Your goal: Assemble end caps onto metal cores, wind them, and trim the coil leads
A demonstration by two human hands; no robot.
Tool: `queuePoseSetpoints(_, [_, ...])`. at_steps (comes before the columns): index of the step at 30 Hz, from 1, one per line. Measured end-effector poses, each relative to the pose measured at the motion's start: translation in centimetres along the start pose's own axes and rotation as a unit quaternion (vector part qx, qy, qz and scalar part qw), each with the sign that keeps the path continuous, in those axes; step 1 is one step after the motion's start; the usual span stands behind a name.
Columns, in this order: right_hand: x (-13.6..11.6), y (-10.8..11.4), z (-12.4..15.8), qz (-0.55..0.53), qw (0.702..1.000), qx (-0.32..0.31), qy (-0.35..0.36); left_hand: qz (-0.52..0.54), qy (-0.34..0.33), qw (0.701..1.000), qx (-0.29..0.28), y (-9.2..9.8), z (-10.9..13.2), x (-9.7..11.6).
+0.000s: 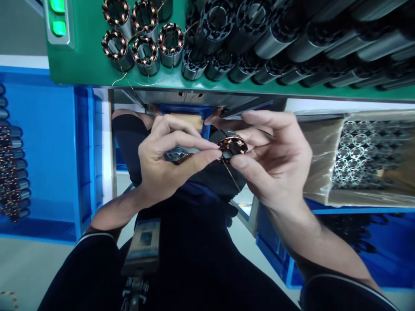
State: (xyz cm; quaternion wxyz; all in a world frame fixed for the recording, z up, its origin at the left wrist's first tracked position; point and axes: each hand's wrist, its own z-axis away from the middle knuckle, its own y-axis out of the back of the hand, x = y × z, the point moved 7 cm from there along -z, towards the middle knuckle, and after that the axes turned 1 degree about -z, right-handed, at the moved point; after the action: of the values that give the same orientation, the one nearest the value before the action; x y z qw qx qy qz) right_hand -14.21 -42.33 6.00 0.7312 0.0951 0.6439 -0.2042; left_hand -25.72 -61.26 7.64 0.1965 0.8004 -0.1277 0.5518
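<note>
Above my lap, between both hands, is a motor stator with copper windings around its open end. My right hand is closed around it, thumb at the near rim and fingers on the far side. My left hand has its thumb and forefinger pinched at the stator's left rim. What lies between those fingertips is too small to make out. A loose copper wire hangs down from the stator. On the green bench stand several wound stators with copper showing at their tops.
Rows of dark stator cores fill the right part of the green bench. A blue crate at left holds wound stators. At right, a plastic-lined carton of metal rings sits above a blue bin with dark parts.
</note>
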Motion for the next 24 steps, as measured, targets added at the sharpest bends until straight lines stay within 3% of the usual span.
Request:
queuePoseSetpoints(2, [0.3, 0.1, 0.1, -0.028, 1.0, -0.013, 0.005, 0.029, 0.043, 0.999, -0.017, -1.3, 0.9, -1.0])
queuePoseSetpoints(5, [0.8, 0.5, 0.5, -0.087, 0.995, -0.052, -0.006, 0.128, 0.135, 0.979, -0.079, -3.3, 3.3, -4.3])
queuePoseSetpoints(8, [1.3, 0.7, 1.3, -0.105, 0.99, -0.081, -0.039, 0.168, 0.169, 0.968, -0.073, -2.9, 4.3, -6.4])
queuePoseSetpoints(12, [1.9, 0.9, 1.5, -0.034, 0.995, -0.079, -0.048, 0.118, 0.094, 0.981, -0.118, -1.6, 2.6, -4.6])
queuePoseSetpoints(15, [2.0, 0.5, 1.3, -0.025, 0.995, -0.098, 0.006, 0.101, 0.066, 0.984, -0.134, -1.0, 1.7, -3.0])
queuePoseSetpoints(20, [1.5, 0.3, 1.2, -0.041, 0.99, -0.109, 0.075, 0.139, 0.094, 0.975, -0.146, -1.2, 2.8, -3.1])
queuePoseSetpoints(24, [1.2, 0.1, 1.4, -0.045, 0.989, -0.119, 0.073, 0.154, 0.048, 0.976, -0.145, -1.1, 2.8, -2.8])
